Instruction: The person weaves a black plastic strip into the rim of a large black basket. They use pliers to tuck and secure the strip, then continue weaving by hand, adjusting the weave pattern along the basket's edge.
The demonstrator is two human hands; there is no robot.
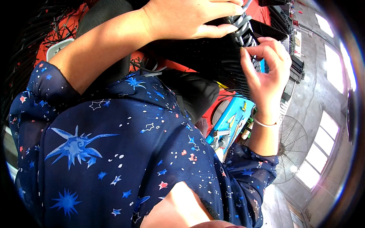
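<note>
Right now my right hand (268, 62) has its thumb and forefinger pinched at the edge of a black woven piece (224, 66), the other fingers curled above. My left hand (182, 19) reaches across the same piece from the left, thumb and fingertips touching its braided edge (243, 26) just beside my right hand; part of it runs out of view at the top, so I cannot tell whether it is gripping. The piece lies in front of my body, its dark body spreading between my two forearms and its braid running up the right edge. A thin bracelet (265, 124) circles my right wrist, and I wear a navy blouse (95, 152) printed with stars. Just left of that wrist is a blue surface (223, 122), with small yellow pieces along its length and a grey metal tool (222, 141) at its near end. Red sheeting (215, 108) shows beneath, and toward the far left loose black strips (72, 21) lie near a pale container (59, 48). Farther out on the right stand a large round fan (291, 150) and a grey wall (304, 95) with bright windows (319, 148).
</note>
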